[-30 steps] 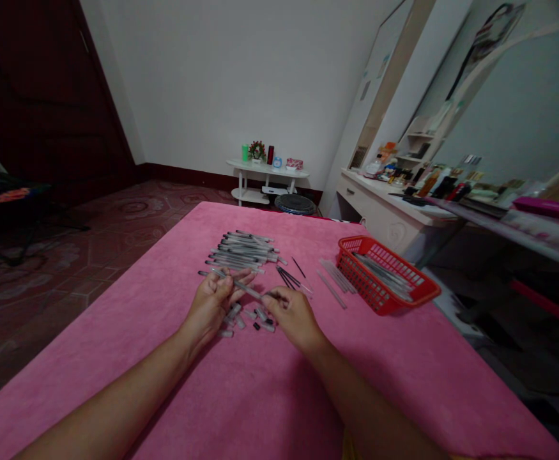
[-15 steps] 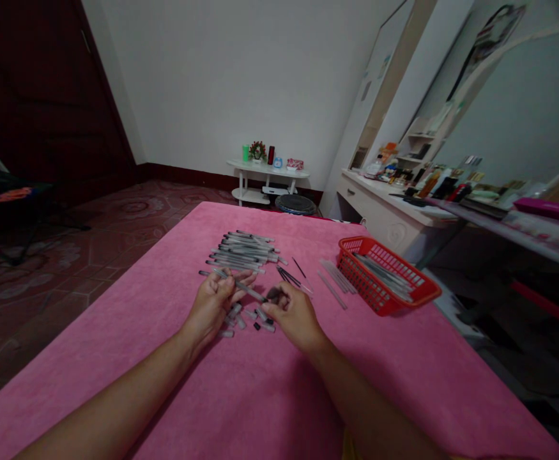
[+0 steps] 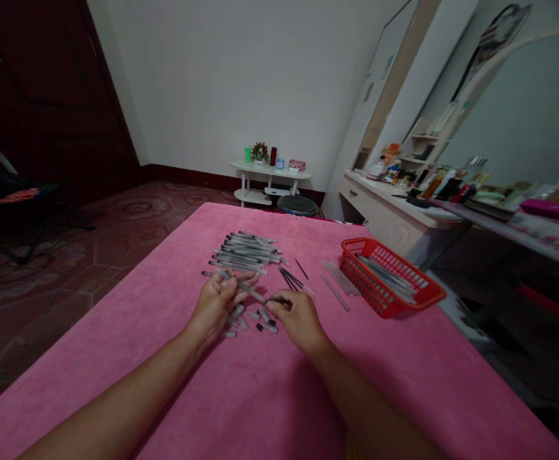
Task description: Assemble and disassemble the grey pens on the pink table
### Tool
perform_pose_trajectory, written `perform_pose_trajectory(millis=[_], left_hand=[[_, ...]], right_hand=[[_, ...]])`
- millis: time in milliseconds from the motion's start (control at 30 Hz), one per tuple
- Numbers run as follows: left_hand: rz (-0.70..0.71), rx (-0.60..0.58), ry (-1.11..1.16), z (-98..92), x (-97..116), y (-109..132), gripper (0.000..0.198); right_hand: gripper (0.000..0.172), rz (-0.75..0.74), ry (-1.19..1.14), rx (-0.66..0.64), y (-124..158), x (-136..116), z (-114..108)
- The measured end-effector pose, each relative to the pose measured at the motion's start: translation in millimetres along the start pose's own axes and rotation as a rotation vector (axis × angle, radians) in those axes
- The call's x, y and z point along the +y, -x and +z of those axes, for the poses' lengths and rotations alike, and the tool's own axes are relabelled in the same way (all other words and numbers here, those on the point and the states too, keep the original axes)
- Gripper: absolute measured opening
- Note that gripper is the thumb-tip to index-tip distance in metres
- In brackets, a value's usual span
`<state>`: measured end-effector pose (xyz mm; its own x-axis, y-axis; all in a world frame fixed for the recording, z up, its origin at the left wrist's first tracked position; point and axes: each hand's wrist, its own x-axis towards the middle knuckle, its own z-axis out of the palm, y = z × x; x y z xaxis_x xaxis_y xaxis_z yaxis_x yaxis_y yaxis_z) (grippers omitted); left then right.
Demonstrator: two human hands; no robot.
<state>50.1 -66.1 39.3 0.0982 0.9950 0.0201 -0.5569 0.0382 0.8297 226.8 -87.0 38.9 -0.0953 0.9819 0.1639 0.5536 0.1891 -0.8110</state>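
Note:
A clear grey pen (image 3: 250, 291) slants between my two hands over the pink cloth (image 3: 202, 396). My left hand (image 3: 216, 300) pinches its barrel between thumb and fingers, other fingers spread behind. At the pen's right end, my right hand (image 3: 291, 310) is closed on a small dark part, too hidden to name. Just beyond the hands lies a pile of pens (image 3: 245, 251). Several loose caps (image 3: 264, 316) are scattered beneath and between the hands. Thin dark refills (image 3: 289, 278) rest beyond my right hand, with clear tubes (image 3: 339, 281) further right.
A red basket (image 3: 384, 306) holding more slim pieces stands at the right of the cloth. Past the far edge are a round black stool (image 3: 298, 205) and a small white stand (image 3: 269, 169). A dresser (image 3: 389, 204) crowded with bottles is at the right.
The view has shifted slightly. My right fingers have closed in at the pen's right end, and the dark part there shows less. My left hand keeps its hold.

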Motion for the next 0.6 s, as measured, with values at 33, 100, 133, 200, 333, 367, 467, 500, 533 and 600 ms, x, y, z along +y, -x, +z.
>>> perform_pose_trajectory(millis=[33, 100, 133, 200, 333, 367, 467, 500, 533, 600], left_hand=[[0.004, 0.01, 0.002, -1.2, -0.3, -0.9, 0.033], [0.029, 0.05, 0.007, -6.1, -1.9, -4.7, 0.03], [0.045, 0.078, 0.011, -9.5, -3.0, -7.4, 0.028], [0.081, 0.137, 0.024, -16.3, -4.9, -13.0, 0.025], [0.102, 0.18, 0.033, -20.5, -4.5, -17.6, 0.025], [0.099, 0.17, 0.027, -18.9, -3.7, -16.5, 0.026], [0.047, 0.1, -0.007, -10.4, -1.8, -9.3, 0.029], [0.023, 0.07, -0.016, -7.3, -1.6, -6.2, 0.03], [0.001, 0.04, -0.023, -4.3, -1.7, -3.3, 0.031], [-0.022, -0.009, -0.031, 0.5, -2.3, 1.6, 0.033]], right_hand=[[0.013, 0.005, 0.021, 0.023, -0.2, 0.1, -0.7], [0.007, 0.017, 0.078, 0.067, -0.4, 0.9, -2.5], [0.007, 0.019, 0.115, 0.081, -0.5, 1.3, -3.4], [0.007, 0.009, 0.2, 0.082, -0.2, 2.2, -5.0], [0.007, -0.063, 0.359, 0.032, 1.5, 1.0, -6.4], [0.009, -0.076, 0.373, 0.026, 2.0, -0.2, -6.2], [0.016, -0.098, 0.326, 0.037, 3.7, -6.0, -4.6], [0.018, -0.11, 0.295, 0.044, 4.4, -8.3, -3.9], [0.02, -0.127, 0.265, 0.05, 5.0, -10.6, -3.1], [0.021, -0.169, 0.227, 0.051, 6.3, -14.2, -1.6]])
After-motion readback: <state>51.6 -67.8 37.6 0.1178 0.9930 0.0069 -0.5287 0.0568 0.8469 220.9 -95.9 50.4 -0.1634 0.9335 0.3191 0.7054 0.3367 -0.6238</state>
